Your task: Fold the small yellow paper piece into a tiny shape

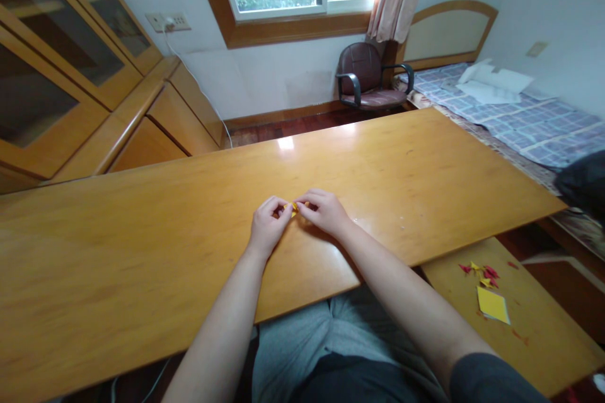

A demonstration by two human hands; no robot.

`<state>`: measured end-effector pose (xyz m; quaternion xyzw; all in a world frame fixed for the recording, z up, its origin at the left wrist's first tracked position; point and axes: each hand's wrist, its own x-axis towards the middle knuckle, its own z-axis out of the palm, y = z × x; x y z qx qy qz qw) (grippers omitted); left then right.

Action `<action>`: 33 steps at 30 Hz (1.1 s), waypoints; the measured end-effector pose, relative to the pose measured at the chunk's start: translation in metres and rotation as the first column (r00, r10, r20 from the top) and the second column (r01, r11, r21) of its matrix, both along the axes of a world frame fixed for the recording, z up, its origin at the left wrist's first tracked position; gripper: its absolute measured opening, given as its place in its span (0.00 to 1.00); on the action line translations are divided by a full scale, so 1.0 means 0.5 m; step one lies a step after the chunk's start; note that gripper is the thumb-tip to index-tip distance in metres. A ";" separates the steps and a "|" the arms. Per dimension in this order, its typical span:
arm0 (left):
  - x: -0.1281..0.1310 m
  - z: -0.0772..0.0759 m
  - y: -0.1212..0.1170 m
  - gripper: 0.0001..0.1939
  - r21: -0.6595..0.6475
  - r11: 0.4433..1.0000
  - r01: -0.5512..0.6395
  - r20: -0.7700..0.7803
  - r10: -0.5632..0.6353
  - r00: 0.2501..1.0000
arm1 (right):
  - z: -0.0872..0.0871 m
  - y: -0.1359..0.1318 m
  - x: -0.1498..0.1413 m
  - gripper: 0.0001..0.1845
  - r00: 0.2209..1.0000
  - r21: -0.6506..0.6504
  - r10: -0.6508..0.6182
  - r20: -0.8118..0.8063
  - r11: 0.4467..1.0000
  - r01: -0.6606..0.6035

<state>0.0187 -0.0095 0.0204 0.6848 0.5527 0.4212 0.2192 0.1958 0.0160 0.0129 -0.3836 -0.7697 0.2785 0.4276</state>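
Between my two hands, just above the wooden table (pixel 189 227), is a small folded piece of yellow paper (pixel 293 209). My left hand (pixel 270 220) pinches its left side between thumb and fingers. On the other side, the thumb and forefinger of my right hand (pixel 324 209) close on it too. Most of the paper is hidden behind my fingertips, so its exact folded shape does not show.
A lower board at the right carries several small red and yellow folded paper pieces (pixel 489 274) and a stack of yellow paper squares (pixel 492 305). Beyond the table stand a brown armchair (pixel 366 72), a bed (pixel 515 113) and a glass-doored cabinet (pixel 61 44).
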 end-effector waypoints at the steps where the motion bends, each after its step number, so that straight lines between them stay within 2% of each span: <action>1: 0.000 0.000 0.000 0.09 -0.004 1.000 0.004 0.003 -0.004 1.000 | 0.000 0.000 0.000 0.07 1.000 -0.001 -0.013 0.002 1.000 0.013; 8: -0.004 -0.006 0.002 0.10 -0.044 0.998 0.050 0.067 -0.047 0.997 | -0.003 0.002 0.000 0.07 0.998 0.001 -0.062 -0.003 0.998 0.062; 13: -0.011 -0.013 0.006 0.10 -0.098 0.993 0.070 0.140 -0.056 0.989 | -0.002 0.000 -0.001 0.08 0.999 -0.020 -0.030 -0.041 0.999 0.029; 21: -0.017 -0.017 0.009 0.10 -0.165 0.981 0.104 0.248 -0.061 0.967 | 0.004 -0.004 0.000 0.08 0.995 0.053 0.077 -0.071 0.996 -0.074; 26: -0.020 -0.013 0.008 0.10 -0.202 0.970 0.132 0.335 -0.058 0.940 | 0.002 -0.008 0.000 0.10 0.988 0.034 0.132 -0.082 0.991 -0.129; 33: -0.016 -0.017 0.011 0.10 -0.206 0.970 0.131 0.401 -0.039 0.915 | 0.014 -0.006 0.001 0.04 0.987 -0.046 0.117 -0.111 0.991 -0.123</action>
